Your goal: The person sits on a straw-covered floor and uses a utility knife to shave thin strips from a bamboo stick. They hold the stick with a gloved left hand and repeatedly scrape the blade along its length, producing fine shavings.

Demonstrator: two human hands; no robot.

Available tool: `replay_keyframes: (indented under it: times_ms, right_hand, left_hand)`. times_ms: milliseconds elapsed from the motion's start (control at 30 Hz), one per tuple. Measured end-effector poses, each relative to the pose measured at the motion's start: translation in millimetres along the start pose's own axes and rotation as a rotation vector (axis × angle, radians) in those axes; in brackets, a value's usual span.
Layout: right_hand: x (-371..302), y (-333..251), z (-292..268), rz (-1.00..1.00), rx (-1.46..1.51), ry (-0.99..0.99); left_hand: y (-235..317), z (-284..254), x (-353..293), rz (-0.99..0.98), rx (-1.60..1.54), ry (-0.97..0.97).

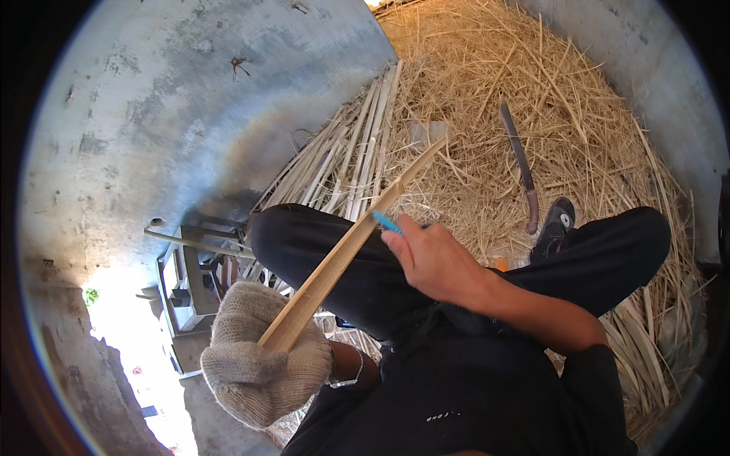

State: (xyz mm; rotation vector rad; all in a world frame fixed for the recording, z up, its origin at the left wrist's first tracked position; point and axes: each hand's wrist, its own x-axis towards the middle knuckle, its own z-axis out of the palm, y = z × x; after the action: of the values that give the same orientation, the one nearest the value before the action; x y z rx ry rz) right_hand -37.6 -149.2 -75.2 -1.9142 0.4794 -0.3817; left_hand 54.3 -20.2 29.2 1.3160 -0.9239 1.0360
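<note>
My left hand (262, 357), covered by a thick beige knitted glove, is closed around the lower end of a split bamboo strip (334, 266). The strip slants up and to the right across my lap, its hollow inner face showing, with a node near the upper part. My right hand (437, 262) is bare and closed on a slim light-blue tool (388, 223). The blue end lies at the strip's right edge, below the node; whether it touches cannot be made out. My fingers hide the rest of the tool, so its exact kind does not show.
A machete (518, 152) with a brown handle lies on the straw-like shavings (487, 61) ahead. Long bamboo slats (365, 144) are stacked by the grey wall (190, 99) at left. A wooden frame (190, 281) stands left of my crossed legs (304, 235).
</note>
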Motion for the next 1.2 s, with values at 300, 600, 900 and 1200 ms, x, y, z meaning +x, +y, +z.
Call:
replay_keyframes:
  times_ms: [300,600,900,1200]
  right_hand:
    - [-1,0,5,-0.099,0.014,0.047]
    - [-1,-9,0,-0.046,0.063,0.022]
    - [13,10,6,-0.036,-0.014,0.068]
    - [15,28,6,-0.104,-0.005,0.087]
  left_hand:
    - [-2,0,-2,0.008,-0.005,0.007]
    - [-4,5,-3,0.017,0.004,0.007]
    - [-3,1,1,0.025,0.011,0.005]
    - [-5,3,-2,0.025,0.017,0.007]
